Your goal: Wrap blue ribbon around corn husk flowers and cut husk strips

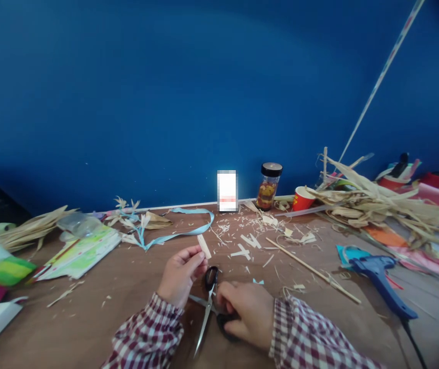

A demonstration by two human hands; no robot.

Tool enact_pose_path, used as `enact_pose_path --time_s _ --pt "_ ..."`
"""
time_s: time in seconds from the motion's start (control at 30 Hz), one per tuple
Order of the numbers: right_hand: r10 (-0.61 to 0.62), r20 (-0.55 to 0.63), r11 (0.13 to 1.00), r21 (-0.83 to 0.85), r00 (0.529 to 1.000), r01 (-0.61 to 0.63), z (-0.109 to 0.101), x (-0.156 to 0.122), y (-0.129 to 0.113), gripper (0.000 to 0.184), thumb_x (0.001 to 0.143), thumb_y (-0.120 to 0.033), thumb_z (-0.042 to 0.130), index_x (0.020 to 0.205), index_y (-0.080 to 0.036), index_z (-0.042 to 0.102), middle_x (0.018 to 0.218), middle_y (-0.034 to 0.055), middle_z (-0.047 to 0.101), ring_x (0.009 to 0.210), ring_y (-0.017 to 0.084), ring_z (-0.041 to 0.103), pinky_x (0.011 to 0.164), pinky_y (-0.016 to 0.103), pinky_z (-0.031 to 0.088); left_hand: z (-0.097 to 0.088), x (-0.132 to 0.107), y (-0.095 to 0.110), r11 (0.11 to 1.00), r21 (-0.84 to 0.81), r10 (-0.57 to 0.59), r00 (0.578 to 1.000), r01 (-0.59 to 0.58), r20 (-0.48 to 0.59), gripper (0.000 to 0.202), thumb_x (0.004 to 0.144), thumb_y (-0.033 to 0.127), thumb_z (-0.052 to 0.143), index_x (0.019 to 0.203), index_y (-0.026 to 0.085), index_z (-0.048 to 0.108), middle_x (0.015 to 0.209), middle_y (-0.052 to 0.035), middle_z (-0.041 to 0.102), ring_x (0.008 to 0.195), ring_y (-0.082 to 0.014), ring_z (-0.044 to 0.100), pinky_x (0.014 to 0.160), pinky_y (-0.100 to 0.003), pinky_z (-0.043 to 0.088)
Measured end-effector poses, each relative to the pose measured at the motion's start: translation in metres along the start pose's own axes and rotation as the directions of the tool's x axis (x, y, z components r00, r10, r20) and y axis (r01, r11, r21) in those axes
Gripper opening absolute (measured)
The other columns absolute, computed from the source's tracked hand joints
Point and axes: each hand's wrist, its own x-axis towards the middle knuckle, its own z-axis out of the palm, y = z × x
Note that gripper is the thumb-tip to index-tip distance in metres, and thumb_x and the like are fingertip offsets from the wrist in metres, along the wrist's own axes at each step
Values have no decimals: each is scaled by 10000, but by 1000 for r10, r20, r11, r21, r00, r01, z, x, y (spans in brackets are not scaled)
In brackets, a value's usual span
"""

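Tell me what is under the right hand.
Under the right hand, part of a black handle of the open scissors shows; the hand covers the rest of that handle and the tabletop beneath, so anything else there is hidden.

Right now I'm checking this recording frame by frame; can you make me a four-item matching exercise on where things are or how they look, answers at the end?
Column one
1. pale strip
2. scissors
3. glue gun
4. jar

Column two
A. upright near the wall, topped with a black lid
B. blades spread, one handle in the right hand
C. pinched between thumb and fingers of the left hand
D. blue, lying on the right side of the table

Pairs: 1-C, 2-B, 3-D, 4-A
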Motion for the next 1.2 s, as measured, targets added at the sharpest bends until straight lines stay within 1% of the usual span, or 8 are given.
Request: enact_pose_path --time_s 0.13,0.33,0.47,0.63,0.73,0.9,1.03,1.2 --pt "-15 35 994 112 999 11 7 4 8 198 608 -203 675 796 -201 611 714 -35 585 640 109 513 547 193 316 1 0 0 1000 0 -8 1000 8 12 190 563 103 744 735 105 662 599 -20 650 515 -74 582 502 -151 498" --pt "-26 34 977 212 999 18 7 1 10 328 515 -189 722 814 -193 587 670 -70 525 502 54 400 464 166 254 2 -1 1 1000 -1 -7 1000 7 6 183 569 93 738 735 101 663 607 -32 659 519 -79 588 502 -155 500" --pt "-56 -27 979 196 998 60 7 0 7 133 599 -174 667 713 -186 599 586 -70 460 545 70 420 492 167 261 2 -1 1 1000 1 -5 1000 5 18 186 561 106 745 727 103 662 596 -25 651 510 -77 581 491 -154 494" --pt "-116 43 942 321 992 96 12 0 7 242 640 -140 609 869 -209 648 639 -51 534 530 69 456 502 164 334 3 -1 1 1000 4 12 1000 -12 6 194 552 130 750 722 104 661 599 -26 651 522 -80 582 511 -163 492" --pt "-18 -135 900 430 991 75 11 2 6 184 713 -186 558 888 -197 615 663 -36 557 549 79 476 523 180 369 3 -3 -2 997 73 27 1000 -28 14 199 552 161 752 723 109 663 610 -29 657 533 -89 585 524 -176 489" --pt "212 -447 832 549 869 80 6 8 6 228 680 -216 627 884 -184 529 769 -6 561 640 107 516 573 215 429 8 -10 -11 972 230 3 982 -46 187 237 565 210 749 768 116 675 655 -58 680 552 -120 600 536 -204 476" --pt "271 -436 759 646 858 88 6 11 9 272 650 -207 662 879 -180 518 740 -11 562 625 111 528 547 222 433 10 -13 -17 959 276 -20 960 -60 280 241 573 219 746 786 123 684 682 -79 696 593 -144 621 564 -219 476" --pt "304 -378 623 773 874 118 8 14 14 144 734 -252 585 831 -160 532 723 0 591 631 113 551 570 233 442 11 -12 -15 960 279 -62 968 -9 244 212 542 194 759 728 128 684 600 -38 671 529 -105 583 532 -193 458"
